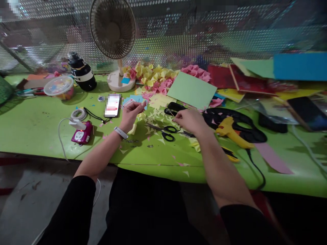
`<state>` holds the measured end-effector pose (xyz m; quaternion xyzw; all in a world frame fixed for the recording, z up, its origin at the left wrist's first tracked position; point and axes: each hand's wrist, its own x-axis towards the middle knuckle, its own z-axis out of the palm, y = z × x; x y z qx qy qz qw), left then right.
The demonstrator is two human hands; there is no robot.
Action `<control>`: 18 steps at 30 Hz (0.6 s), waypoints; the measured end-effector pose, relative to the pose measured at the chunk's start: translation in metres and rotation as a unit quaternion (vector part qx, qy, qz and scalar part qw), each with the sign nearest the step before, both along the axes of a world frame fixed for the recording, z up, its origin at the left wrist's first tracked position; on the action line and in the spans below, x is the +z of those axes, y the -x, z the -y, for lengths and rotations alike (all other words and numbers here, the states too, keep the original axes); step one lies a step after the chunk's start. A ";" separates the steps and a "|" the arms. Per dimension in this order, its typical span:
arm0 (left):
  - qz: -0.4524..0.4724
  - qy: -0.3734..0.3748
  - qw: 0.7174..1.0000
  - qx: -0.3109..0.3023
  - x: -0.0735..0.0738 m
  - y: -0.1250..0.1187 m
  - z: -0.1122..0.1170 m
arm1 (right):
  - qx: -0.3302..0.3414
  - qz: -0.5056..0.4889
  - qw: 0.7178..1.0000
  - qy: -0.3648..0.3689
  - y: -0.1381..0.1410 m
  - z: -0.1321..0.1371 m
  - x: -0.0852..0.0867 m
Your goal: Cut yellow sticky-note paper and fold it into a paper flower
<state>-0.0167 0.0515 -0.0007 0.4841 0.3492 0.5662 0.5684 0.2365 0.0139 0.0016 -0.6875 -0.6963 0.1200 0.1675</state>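
- Green covers the table [143, 158], strewn in the middle with pale yellow paper scraps [159, 119].
- Left hand [130, 114]: raised over the table just left of the scraps, thumb and fingers pinched on a tiny pale piece [143, 102]; a white band [121, 132] circles the wrist.
- Right hand [190, 119]: well apart from the left, fingertips drawn close together beside a black case [176, 107]; whether they grip anything is too small to tell.
- Scissors [162, 129] with black handles lie between the two forearms, among the scraps.
- Yellow glue gun [231, 132] to the right of the right hand, partly over a black tray [258, 135], with a pink paper strip [273, 158] near its cord.
- Light green sheet [192, 89] beyond the right hand, leaning by yellow paper flowers [150, 75] and pink ones.
- Lit phone [112, 105] left of the left hand; farther left, a tape roll [78, 114] and a purple socket block [83, 134] with a white plug.
- Beige fan [112, 29] at the back, beside a black bottle [83, 75] and a lidded tub [60, 87].
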 end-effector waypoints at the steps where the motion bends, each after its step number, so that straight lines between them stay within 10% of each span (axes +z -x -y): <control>1: -0.004 0.002 1.000 -0.004 0.000 0.000 0.000 | -0.008 0.013 1.000 0.016 0.000 0.000 0.000; 18: -0.096 0.002 0.991 -0.096 0.007 0.005 0.000 | -0.042 0.036 0.992 0.112 0.000 -0.006 0.002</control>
